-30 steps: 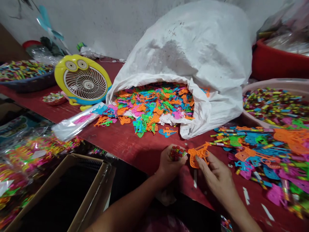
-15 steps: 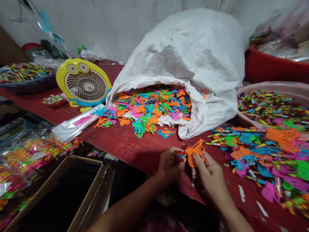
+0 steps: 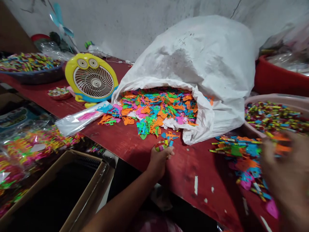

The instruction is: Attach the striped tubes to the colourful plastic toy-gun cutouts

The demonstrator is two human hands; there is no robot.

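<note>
My left hand (image 3: 158, 158) is closed around several small colourful tubes (image 3: 164, 145), whose ends stick out above the fist near the front edge of the table. At the far right my right hand (image 3: 285, 164), smeared by motion, is over a pile of flat plastic toy pieces and tubes (image 3: 248, 164). Blurred orange plastic (image 3: 281, 143) shows by its fingers; whether they grip it is unclear. Ahead of my left hand, bright plastic toy pieces (image 3: 159, 106) spill from the mouth of a big white sack (image 3: 217, 54).
A pink basin (image 3: 265, 98) of small tubes stands right of the sack, with a red tub (image 3: 270, 75) behind. Left are a yellow fan (image 3: 70, 74), a clear plastic packet (image 3: 72, 124) and a blue basin (image 3: 36, 77). An open cardboard box (image 3: 96, 180) sits below the table edge.
My right hand has moved away from my left, to the pile at the right. The orange toy piece is gone from beside my left fist. The view has shifted slightly.
</note>
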